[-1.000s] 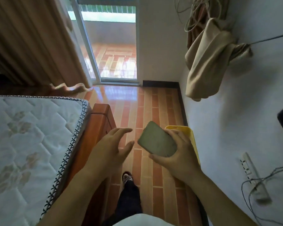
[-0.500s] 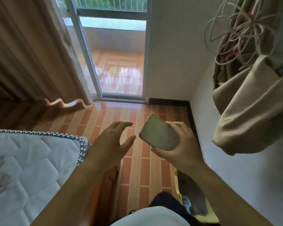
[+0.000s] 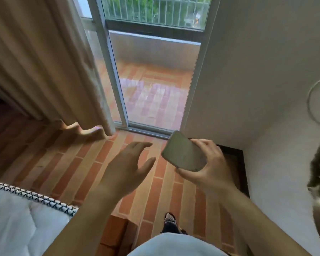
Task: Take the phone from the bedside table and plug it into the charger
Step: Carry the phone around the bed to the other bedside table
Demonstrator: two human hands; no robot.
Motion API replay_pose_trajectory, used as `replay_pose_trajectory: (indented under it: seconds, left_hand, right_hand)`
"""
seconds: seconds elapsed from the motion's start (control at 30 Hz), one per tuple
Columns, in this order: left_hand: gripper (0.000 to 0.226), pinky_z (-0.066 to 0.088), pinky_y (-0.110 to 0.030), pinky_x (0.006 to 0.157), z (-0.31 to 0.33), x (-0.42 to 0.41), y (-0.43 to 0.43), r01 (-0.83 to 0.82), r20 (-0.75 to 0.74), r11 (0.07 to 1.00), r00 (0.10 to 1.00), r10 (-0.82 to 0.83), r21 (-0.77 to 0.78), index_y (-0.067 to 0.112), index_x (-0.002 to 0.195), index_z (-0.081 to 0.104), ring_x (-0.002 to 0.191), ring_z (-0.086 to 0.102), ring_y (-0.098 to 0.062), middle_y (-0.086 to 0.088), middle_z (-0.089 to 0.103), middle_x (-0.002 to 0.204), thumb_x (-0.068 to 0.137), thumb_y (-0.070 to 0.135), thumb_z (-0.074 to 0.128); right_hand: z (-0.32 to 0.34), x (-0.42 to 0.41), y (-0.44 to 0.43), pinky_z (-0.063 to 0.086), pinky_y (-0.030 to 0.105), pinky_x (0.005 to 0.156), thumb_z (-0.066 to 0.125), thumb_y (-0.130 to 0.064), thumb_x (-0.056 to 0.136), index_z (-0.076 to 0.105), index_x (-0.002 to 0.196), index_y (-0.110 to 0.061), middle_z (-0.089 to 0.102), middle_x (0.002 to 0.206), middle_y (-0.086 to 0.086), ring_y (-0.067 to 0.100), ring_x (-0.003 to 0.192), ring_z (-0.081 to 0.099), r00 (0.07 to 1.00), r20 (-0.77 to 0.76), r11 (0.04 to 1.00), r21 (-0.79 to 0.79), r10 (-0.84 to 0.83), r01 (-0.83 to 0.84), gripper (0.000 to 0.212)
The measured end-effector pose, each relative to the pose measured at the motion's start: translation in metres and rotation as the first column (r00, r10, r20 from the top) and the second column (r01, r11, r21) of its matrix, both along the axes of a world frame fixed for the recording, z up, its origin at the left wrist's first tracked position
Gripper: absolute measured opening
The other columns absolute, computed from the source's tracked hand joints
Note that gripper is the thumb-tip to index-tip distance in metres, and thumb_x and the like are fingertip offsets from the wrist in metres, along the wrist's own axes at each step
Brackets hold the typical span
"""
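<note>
Right hand pinching phone at its lower end, fingers wrapped over the right edge, thumb under the near corner. Phone held in the air, tilted, back face up, pale grey-green, top corner toward the sliding glass door. Above the brick-pattern floor, touching nothing but the hand.

Left hand empty, grip spread, fingers loosely curled, thumb out toward the phone. Just beside the phone, gap between, no contact.

Mattress corner lower left with black-and-white piping; wooden bed frame just beside it. Beige curtain upper left, hem pooled on the floor. White wall on the right with dark skirting at its base. Foot in a patterned sandal on the floor below the hands. Blurred pale ring and dark shape at the right edge, can't tell what.
</note>
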State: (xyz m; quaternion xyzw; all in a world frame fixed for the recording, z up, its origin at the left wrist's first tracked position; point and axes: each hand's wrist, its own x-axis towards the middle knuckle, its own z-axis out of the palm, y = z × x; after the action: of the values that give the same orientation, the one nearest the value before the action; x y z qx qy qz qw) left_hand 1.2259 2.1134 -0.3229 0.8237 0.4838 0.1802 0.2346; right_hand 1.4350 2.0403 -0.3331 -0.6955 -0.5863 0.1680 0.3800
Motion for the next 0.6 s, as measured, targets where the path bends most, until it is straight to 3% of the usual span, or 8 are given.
replay_pose_trajectory:
  seconds: [0.13,0.23,0.5,0.6]
  left_hand:
    - [0.043,0.043,-0.027,0.087,0.004,0.006,0.075,-0.126,0.032,0.992,0.991,0.127,-0.025,0.033,0.125,0.046,0.115,0.05,-0.011,0.006,0.053,0.132,0.085,0.046,0.052]
    - [0.043,0.047,-0.036,0.095,0.005,-0.009,0.115,-0.22,0.04,0.973,0.974,0.223,-0.065,0.035,0.125,0.047,0.119,0.049,-0.012,0.008,0.052,0.133,0.085,0.048,0.05]
    - [0.031,0.041,-0.025,0.082,0.0,-0.071,0.242,-0.448,0.114,0.891,0.884,0.454,-0.077,0.035,0.116,0.053,0.104,0.05,-0.003,0.013,0.055,0.122,0.085,0.038,0.055]
    - [0.031,0.038,-0.021,0.078,0.004,-0.11,0.301,-0.488,0.143,0.87,0.858,0.493,-0.072,0.036,0.114,0.054,0.098,0.046,0.005,0.02,0.051,0.113,0.083,0.04,0.055]
  right_hand:
    - [0.006,0.015,0.098,0.041,0.021,0.078,0.078,-0.059,0.055,0.05,0.125,-0.025,0.049,0.115,-0.01,0.007,0.101,0.041,0.995,-0.021,0.995,-0.009,0.096,-0.096,0.082]
    - [0.0,0.003,0.159,0.041,0.017,0.077,0.075,-0.064,0.055,0.048,0.126,-0.029,0.049,0.117,-0.012,0.004,0.103,0.041,0.981,-0.034,0.981,-0.03,0.189,-0.19,0.084]
    - [-0.009,-0.063,0.324,0.034,0.018,0.081,0.075,-0.061,0.056,0.046,0.125,-0.033,0.043,0.12,-0.014,0.007,0.106,0.037,0.91,0.021,0.909,-0.065,0.414,-0.412,0.08]
    - [-0.006,-0.103,0.396,0.037,0.026,0.084,0.077,-0.058,0.058,0.046,0.125,-0.03,0.044,0.122,-0.011,0.01,0.107,0.037,0.891,0.024,0.891,-0.053,0.453,-0.451,0.079]
